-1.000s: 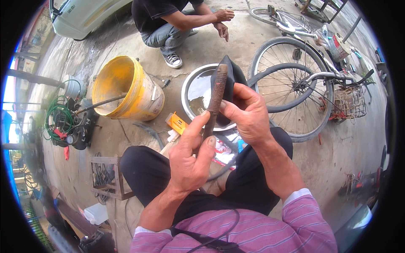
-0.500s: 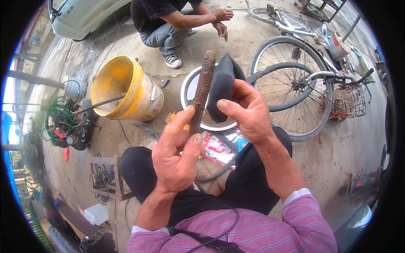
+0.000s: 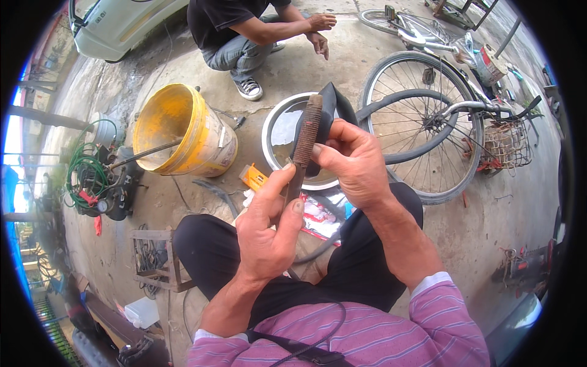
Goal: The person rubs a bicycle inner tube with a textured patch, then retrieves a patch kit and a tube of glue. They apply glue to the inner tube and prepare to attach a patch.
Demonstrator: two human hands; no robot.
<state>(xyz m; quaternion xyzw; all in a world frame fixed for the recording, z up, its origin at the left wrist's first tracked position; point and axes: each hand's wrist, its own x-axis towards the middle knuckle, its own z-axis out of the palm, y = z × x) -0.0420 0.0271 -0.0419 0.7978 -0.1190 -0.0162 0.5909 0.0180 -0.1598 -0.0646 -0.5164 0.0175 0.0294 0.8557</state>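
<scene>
My left hand [image 3: 269,229] grips the lower end of a rusty brown rasp [image 3: 306,131] that stands nearly upright. The rasp's rough face lies against a folded black rubber inner tube [image 3: 327,110]. My right hand [image 3: 354,162] pinches that fold of tube, thumb toward the rasp. The rest of the tube hangs down across my lap. Behind the hands a round metal basin [image 3: 276,131] of water sits on the concrete.
A yellow bucket [image 3: 183,131] with a rod stands at left, beside a green hose and compressor [image 3: 98,180]. A bicycle wheel [image 3: 422,122] and basket [image 3: 507,144] are at right. Another person [image 3: 244,30] squats beyond the basin. A small wooden frame [image 3: 156,260] sits by my left knee.
The rasp has slid along the tube, first up and left, then back toward the fold. My right hand keeps its pinch on the tube.
</scene>
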